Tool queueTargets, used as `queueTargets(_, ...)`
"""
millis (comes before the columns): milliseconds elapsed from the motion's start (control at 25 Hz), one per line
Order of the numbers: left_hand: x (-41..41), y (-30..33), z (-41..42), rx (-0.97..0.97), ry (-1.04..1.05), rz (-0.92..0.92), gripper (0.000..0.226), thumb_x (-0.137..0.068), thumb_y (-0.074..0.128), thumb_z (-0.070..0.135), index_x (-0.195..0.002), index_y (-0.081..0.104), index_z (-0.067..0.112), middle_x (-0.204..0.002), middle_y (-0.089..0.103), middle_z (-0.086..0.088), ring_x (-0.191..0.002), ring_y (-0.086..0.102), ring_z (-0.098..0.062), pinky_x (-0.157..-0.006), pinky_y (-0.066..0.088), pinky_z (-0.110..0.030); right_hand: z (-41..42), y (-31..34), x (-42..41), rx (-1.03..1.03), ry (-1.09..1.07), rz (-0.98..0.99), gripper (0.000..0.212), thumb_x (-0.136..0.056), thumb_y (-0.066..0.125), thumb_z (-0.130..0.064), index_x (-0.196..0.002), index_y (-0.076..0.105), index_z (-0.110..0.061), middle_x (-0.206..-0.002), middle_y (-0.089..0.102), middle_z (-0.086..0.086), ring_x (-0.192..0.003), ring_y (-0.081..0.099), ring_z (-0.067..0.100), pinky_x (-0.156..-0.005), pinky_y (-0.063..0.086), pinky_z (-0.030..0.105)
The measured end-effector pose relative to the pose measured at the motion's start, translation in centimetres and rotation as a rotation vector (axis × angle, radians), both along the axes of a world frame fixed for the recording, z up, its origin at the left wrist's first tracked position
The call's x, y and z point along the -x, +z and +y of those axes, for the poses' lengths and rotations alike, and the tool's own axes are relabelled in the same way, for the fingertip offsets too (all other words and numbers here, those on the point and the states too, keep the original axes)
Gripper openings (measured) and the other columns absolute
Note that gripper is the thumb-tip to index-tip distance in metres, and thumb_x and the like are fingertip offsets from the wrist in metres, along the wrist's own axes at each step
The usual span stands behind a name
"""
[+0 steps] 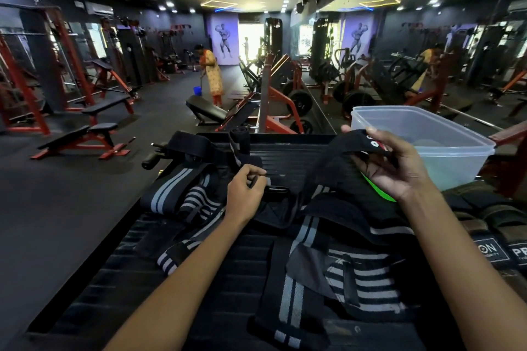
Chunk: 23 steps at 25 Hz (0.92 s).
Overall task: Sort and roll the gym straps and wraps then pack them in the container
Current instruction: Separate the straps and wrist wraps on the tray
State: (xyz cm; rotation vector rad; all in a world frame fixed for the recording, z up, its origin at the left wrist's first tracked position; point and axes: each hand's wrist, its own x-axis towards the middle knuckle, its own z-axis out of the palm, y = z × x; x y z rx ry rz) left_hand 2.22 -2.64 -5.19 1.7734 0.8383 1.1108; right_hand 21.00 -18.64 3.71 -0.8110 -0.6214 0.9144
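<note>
A heap of black gym wraps with grey stripes point(308, 239) lies tangled across a black ribbed platform point(285, 151). My right hand point(396, 168) holds up one end of a black strap point(339, 151) with a white and red logo, pinched between thumb and fingers. My left hand point(246, 188) grips a thin black strap point(273, 189) low over the pile. A rolled black wrap point(239, 137) stands at the platform's far edge. The clear plastic container point(422, 137) sits at the far right, with something pale green inside. A bright green piece point(379, 188) shows under my right wrist.
Dark padded straps with white printed labels point(496, 239) lie at the right edge. Red and black benches and weight machines point(85, 134) fill the gym floor to the left and beyond. A person in an orange dress point(211, 74) mops far back. A mirror wall runs on the right.
</note>
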Motion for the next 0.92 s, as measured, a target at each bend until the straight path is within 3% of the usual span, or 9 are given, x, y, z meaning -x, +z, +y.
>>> queueTargets(80,0.1,0.2,-0.2,-0.002,-0.033,0.001,0.01,-0.088,0.058,0.005,-0.095,0.064,0.007,-0.076,0.056,-0.002,-0.065,0.048,-0.008,-0.058,0.038,-0.01,0.2,0.4,0.5,-0.09,0.07,0.155,0.016,-0.078,0.056,-0.013,-0.094,0.055,-0.007,-0.113,0.068,0.024,-0.103,0.069,0.03,-0.083,0.058,0.04)
queueTargets(200,0.1,0.2,-0.3,0.0,-0.072,0.012,0.01,-0.089,0.057,0.006,-0.095,0.064,0.006,-0.076,0.055,-0.003,-0.064,0.046,-0.008,-0.058,0.037,-0.009,1.3,0.4,1.3,-0.12,0.098,0.235,0.033,-0.077,0.056,-0.012,-0.11,0.055,-0.004,-0.111,0.07,0.017,-0.105,0.068,0.028,-0.093,0.048,0.055)
queueTargets(360,0.7,0.7,0.3,0.033,-0.241,0.107,0.015,-0.092,0.055,0.008,-0.106,0.061,0.01,-0.083,0.057,0.0,-0.078,0.054,-0.01,-0.072,0.041,-0.012,3.5,1.0,2.2,-0.13,-0.097,0.399,0.029,-0.05,0.067,-0.006,-0.076,0.055,-0.009,-0.071,0.061,0.006,-0.066,0.065,0.019,-0.088,0.053,0.048)
queueTargets(480,1.7,1.5,0.9,0.086,-0.467,0.211,0.029,-0.092,0.054,0.004,-0.12,0.051,0.013,-0.09,0.056,0.005,-0.082,0.056,-0.003,-0.085,0.045,-0.019,5.1,1.7,3.4,-0.075,-0.222,0.491,0.007,-0.059,0.054,-0.011,-0.06,0.048,-0.009,-0.059,0.05,0.007,-0.049,0.055,0.017,-0.088,0.052,0.048)
queueTargets(600,2.5,1.9,1.7,0.165,-0.628,0.269,0.051,-0.087,0.059,-0.002,-0.132,0.041,0.016,-0.109,0.052,-0.004,-0.093,0.056,-0.014,-0.095,0.047,-0.034,6.7,0.8,5.1,0.01,-0.233,0.375,0.032,-0.081,0.054,-0.029,-0.056,0.053,-0.009,-0.057,0.054,0.007,-0.049,0.056,0.018,-0.082,0.053,0.045)
queueTargets(720,3.4,2.1,2.7,0.258,-0.773,0.277,0.074,-0.077,0.065,-0.002,-0.137,0.033,0.027,-0.125,0.046,-0.008,-0.113,0.053,-0.019,-0.096,0.047,-0.034,7.6,-0.2,6.2,0.039,-0.178,0.211,0.047,-0.082,0.061,-0.051,-0.073,0.062,-0.005,-0.07,0.061,0.009,-0.063,0.059,0.02,-0.078,0.056,0.043)
queueTargets(800,4.0,2.4,3.4,0.301,-0.853,0.305,0.083,-0.077,0.066,-0.008,-0.139,0.029,0.033,-0.135,0.043,-0.005,-0.125,0.048,-0.018,-0.098,0.047,-0.031,8.0,-1.0,6.3,0.093,-0.155,0.085,0.041,-0.079,0.069,-0.04,-0.088,0.063,-0.001,-0.08,0.062,0.011,-0.063,0.063,0.018,-0.072,0.061,0.037)
queueTargets(920,4.4,2.2,4.2,0.287,-0.924,0.334,0.092,-0.078,0.07,-0.006,-0.146,0.022,0.034,-0.148,0.038,-0.002,-0.136,0.04,-0.017,-0.107,0.042,-0.034,8.6,-2.6,6.4,0.22,-0.103,-0.137,0.016,-0.082,0.071,-0.006,-0.094,0.062,-0.002,-0.081,0.064,0.012,-0.052,0.065,0.011,-0.047,0.053,0.022)
